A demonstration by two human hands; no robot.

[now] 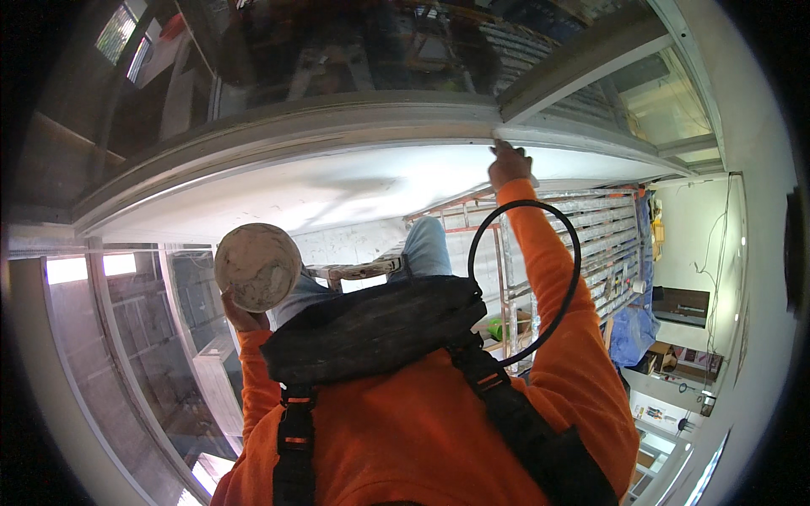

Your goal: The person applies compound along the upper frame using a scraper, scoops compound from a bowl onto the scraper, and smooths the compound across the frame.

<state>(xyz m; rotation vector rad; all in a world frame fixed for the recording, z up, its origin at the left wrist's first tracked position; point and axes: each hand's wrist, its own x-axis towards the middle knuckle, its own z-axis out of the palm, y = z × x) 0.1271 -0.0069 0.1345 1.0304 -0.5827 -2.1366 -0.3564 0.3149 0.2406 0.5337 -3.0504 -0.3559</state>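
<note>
Container (256, 267), round, pale and smeared grey-brown, is sitting at 9 o'clock of the view. Left hand (243, 314) is gripping it by its near, lower-left edge, fingers mostly hiding behind it; cannot tell which face of it is showing. Right hand (510, 164) is reaching out between 1 and 2 o'clock, fingers bending, tips at the lower edge of a grey window frame (337, 120). Cannot tell whether those fingers are pinching anything; detail too small. White panel (380, 181) is running below the frame, toward 12 o'clock; dark glass (337, 51) is filling the space above.

Person is wearing orange sleeves (548, 261) and carrying a black bag (375, 325) across the front, toward 6 o'clock. Black cable (579, 253) is looping across the right forearm, near 3 o'clock. Blue-jeaned knee (429, 249) is showing just past the bag, near centre, a splotched step (363, 270) lying to its 9 o'clock side. Farther out at 3 o'clock, a splotched rack of rungs (603, 240) is standing, blue sheeting (633, 333) hanging beside it between 3 and 4.
</note>
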